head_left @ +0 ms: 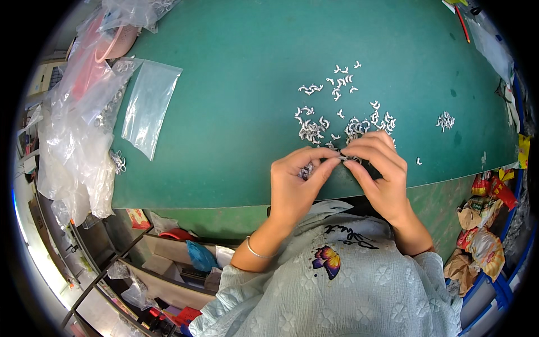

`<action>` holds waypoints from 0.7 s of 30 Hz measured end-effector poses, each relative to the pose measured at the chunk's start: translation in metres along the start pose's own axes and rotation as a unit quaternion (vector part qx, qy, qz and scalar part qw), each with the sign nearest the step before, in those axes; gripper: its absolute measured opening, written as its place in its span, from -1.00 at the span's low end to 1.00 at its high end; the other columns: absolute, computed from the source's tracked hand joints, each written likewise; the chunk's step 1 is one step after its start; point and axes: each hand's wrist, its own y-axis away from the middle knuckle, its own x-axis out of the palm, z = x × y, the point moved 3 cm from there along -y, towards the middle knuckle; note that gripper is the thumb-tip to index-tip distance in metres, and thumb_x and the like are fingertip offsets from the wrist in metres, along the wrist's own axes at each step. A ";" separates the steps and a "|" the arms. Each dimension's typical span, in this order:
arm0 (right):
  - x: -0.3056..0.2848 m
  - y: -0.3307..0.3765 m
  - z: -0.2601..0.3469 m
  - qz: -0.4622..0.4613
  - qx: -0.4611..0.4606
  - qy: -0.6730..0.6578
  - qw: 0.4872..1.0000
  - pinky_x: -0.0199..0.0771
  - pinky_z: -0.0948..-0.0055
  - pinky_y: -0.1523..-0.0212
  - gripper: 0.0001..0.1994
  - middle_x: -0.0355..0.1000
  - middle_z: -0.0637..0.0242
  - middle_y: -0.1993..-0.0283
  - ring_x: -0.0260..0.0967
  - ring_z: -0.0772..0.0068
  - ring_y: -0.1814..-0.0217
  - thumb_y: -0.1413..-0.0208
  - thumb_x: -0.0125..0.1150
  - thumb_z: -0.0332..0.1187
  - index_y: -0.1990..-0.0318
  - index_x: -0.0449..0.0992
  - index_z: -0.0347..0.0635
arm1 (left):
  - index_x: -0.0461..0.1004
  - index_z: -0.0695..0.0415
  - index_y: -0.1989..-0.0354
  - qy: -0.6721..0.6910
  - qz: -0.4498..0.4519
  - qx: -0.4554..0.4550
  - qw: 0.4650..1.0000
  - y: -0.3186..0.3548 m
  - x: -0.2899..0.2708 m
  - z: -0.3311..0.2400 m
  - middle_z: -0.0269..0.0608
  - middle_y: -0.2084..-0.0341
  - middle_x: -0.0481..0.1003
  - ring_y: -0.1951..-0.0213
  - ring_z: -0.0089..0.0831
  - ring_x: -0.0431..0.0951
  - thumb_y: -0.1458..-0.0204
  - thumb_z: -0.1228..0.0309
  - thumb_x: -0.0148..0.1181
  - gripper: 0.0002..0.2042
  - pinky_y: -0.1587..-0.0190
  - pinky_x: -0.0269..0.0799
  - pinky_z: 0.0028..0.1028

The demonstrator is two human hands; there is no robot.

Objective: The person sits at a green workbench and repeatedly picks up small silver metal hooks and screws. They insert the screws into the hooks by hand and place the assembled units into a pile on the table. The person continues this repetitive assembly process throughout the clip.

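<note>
My left hand and my right hand meet near the front edge of a green table, fingertips pinched together on one small silver metal piece. My left palm also cups several more of these pieces. Just beyond my fingers lies a scattered heap of the same little silver pieces, with a looser group farther back and a small separate cluster to the right. One stray piece lies right of my right hand.
An empty clear plastic bag lies flat at the left, next to a pile of crumpled clear bags hanging over the table's left edge. A red pen lies at the far right. Coloured wrappers sit below the table at the right.
</note>
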 end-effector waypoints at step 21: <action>-0.025 0.007 0.023 -0.039 -0.054 0.017 0.998 0.14 0.45 0.29 -0.80 0.44 0.32 0.43 0.30 0.32 0.35 0.33 0.28 -0.57 0.42 0.55 -0.25 | 0.53 0.30 0.42 0.055 0.016 0.067 0.996 0.016 0.013 -0.024 -0.39 0.76 0.26 0.68 -0.71 0.18 0.26 0.71 0.24 -0.84 0.63 0.01 -0.67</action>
